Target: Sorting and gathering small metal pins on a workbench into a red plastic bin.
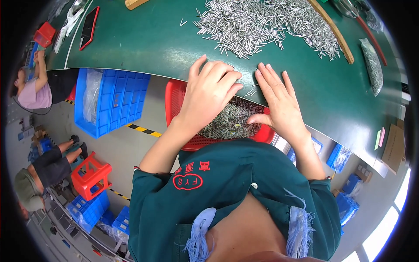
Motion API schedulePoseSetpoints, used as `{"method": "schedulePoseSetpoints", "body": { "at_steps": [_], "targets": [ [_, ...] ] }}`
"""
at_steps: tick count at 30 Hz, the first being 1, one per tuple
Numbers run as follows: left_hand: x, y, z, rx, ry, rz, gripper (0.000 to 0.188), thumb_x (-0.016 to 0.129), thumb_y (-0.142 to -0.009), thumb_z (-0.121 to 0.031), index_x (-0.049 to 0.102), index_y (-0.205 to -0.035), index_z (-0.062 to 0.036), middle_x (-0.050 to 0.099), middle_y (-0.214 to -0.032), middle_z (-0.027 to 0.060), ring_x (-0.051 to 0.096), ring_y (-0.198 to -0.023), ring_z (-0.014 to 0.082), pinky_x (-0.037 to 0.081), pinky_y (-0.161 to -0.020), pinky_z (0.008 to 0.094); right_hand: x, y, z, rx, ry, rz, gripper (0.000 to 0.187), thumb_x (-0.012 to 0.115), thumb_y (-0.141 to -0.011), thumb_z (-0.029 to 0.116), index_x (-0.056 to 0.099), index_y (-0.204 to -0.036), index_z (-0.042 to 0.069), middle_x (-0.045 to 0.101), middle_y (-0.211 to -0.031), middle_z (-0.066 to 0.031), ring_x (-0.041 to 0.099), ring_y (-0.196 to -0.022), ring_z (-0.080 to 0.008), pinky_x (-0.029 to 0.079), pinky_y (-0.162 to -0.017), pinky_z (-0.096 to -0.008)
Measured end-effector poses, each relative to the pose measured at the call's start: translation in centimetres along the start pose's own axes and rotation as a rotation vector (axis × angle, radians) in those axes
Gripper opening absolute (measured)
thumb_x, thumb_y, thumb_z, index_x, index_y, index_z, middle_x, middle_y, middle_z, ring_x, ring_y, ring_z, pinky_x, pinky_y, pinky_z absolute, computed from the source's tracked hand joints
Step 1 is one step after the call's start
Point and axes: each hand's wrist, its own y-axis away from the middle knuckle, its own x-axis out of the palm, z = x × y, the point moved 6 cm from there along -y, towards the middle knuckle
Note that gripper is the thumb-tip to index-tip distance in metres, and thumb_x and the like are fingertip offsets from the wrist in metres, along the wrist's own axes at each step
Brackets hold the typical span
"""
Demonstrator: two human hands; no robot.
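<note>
- Left hand (208,85) curls half-open at the surface's (148,46) edge, any grip hidden.
- Right hand (281,102) spreads nearly flat, apparently empty; loose pins (251,93) lie between.
- Low, gentle sweeps should keep pins from scattering past the basket (173,102).

A phone (89,28) lay left of the pin pile (248,26) on the counter (144,39); a pin-filled basket (174,97) sat below, right of a crate (122,98).

Free passage over left tabletop (139,41); pin heap (246,28) ahead
</note>
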Motion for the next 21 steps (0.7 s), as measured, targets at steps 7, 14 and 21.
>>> {"method": "schedulePoseSetpoints", "body": {
  "at_steps": [7, 14, 21],
  "targets": [
    [0.8, -1.4, -0.6, 0.079, -0.110, 0.045, 0.016, 0.076, -0.080, -0.015, 0.064, -0.090, -0.0127, 0.058, -0.091, 0.0009, 0.056, -0.090, 0.0212, 0.040, -0.090, 0.0413, 0.1, 0.0, -0.1, -0.001, 0.013, -0.030, 0.105, 0.065, -0.066, 0.068, 0.045, -0.145, 0.001, 0.044, -0.152, -0.0130, 0.038, -0.144, -0.0271, 0.024, -0.120, -0.0505],
    [-3.3, -2.4, 4.5, -0.009, -0.327, -0.039, 0.010, 0.064, -0.088, -0.018, 0.060, -0.097, -0.0141, 0.059, -0.097, 0.0042, 0.056, -0.095, 0.0248, 0.040, -0.087, 0.0431, 0.5, 0.2, -0.2, -0.003, 0.048, -0.035, 0.106, 0.064, -0.067, 0.069, 0.044, -0.145, 0.000, 0.043, -0.153, -0.0132, 0.037, -0.144, -0.0273, 0.024, -0.120, -0.0504],
    [-12.3, 1.8, 15.8, -0.472, -0.747, -0.261, 0.044, 0.064, -0.093, -0.013, 0.054, -0.135, -0.0072, 0.062, -0.125, 0.0153, 0.058, -0.118, 0.0321, 0.046, -0.097, 0.0440, 0.6, -0.3, 1.0, -0.025, 0.067, 0.006, 0.110, 0.065, -0.065, 0.069, 0.039, -0.149, 0.001, 0.040, -0.155, -0.0124, 0.036, -0.145, -0.0267, 0.023, -0.120, -0.0499]
  ]
}}
